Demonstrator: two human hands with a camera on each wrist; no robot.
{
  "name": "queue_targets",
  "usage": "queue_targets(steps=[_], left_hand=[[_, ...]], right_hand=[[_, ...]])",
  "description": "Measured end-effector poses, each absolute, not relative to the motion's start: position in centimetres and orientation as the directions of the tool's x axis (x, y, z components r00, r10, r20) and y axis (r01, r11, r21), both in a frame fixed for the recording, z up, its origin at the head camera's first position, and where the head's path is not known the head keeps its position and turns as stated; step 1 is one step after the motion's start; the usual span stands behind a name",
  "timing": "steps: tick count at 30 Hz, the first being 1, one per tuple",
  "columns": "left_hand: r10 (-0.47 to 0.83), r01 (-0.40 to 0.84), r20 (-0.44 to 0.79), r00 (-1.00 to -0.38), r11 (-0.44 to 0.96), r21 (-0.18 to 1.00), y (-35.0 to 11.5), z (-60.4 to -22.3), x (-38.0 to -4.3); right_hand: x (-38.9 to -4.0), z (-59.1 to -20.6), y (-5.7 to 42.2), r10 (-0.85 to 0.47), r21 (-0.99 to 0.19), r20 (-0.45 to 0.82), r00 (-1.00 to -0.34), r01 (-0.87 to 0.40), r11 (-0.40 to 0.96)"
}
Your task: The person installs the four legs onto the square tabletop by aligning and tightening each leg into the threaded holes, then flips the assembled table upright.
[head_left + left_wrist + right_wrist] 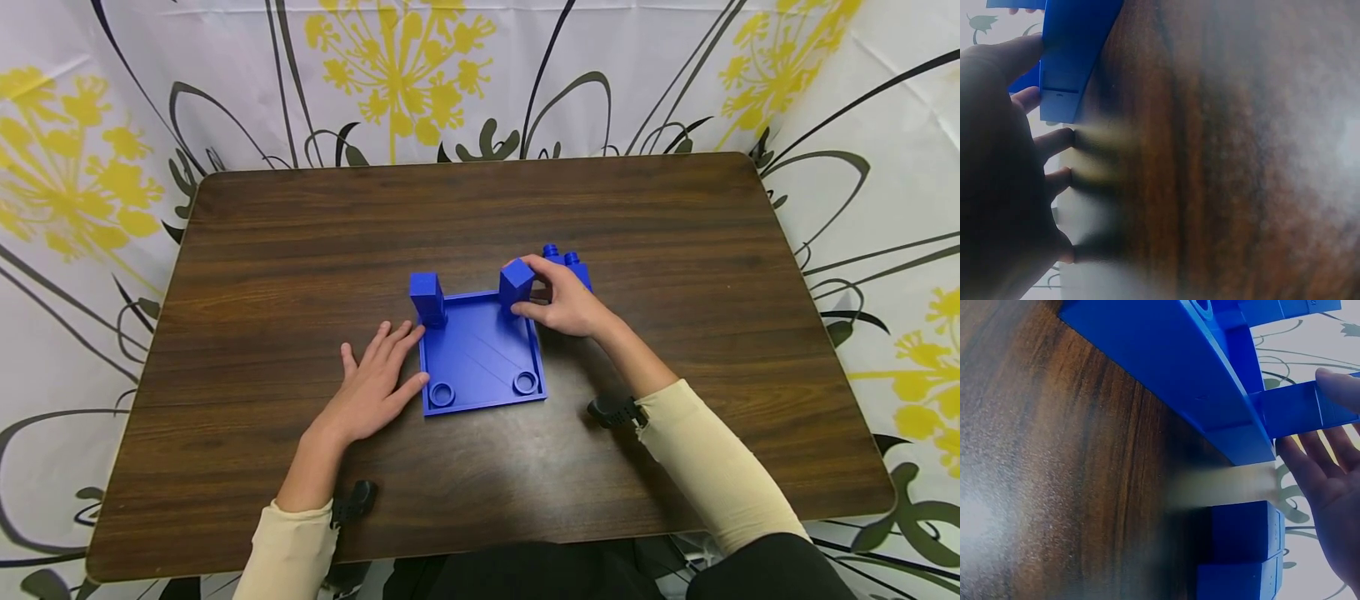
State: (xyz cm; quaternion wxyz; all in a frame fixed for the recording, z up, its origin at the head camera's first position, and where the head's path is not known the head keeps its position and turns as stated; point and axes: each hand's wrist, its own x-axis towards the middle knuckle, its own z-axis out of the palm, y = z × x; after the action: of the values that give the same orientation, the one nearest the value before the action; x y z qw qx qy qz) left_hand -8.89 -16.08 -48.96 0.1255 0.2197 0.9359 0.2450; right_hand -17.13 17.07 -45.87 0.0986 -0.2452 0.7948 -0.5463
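A blue square tray (480,350) with a low rim lies on the table, round ring sockets (442,394) at its two near corners. One blue square post (427,298) stands upright at its far left corner. At the far right corner my right hand (566,298) holds a second blue post (516,283) between thumb and fingers; in the right wrist view that post (1297,409) meets the tray's corner. My left hand (375,379) lies spread on the table, thumb and index fingertip at the tray's left side (1063,94).
Two more blue posts (576,268) with round pegs stand just beyond my right hand, close to the tray's far right corner. The brown wooden table (300,242) extends around the tray. A flowered curtain (637,75) hangs behind and at both sides.
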Motion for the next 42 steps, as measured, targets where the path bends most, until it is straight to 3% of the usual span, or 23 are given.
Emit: queue_targets(steps=[20,42], left_hand=[[0.469,0.347,-0.132,-0.873,0.789,0.506,-16.1,-49.2,-8.9],[0.473,0.348,-0.143,-0.87,0.792,0.502,-16.1,-49.0,-9.0]], right_hand=[[-16.7,-46.2,16.5,-0.37,-0.866,0.133,-0.92,-0.289,0.408],[-16.6,-46.3,15.5,-0.24,-0.88,0.115,-0.964,-0.211,0.425]])
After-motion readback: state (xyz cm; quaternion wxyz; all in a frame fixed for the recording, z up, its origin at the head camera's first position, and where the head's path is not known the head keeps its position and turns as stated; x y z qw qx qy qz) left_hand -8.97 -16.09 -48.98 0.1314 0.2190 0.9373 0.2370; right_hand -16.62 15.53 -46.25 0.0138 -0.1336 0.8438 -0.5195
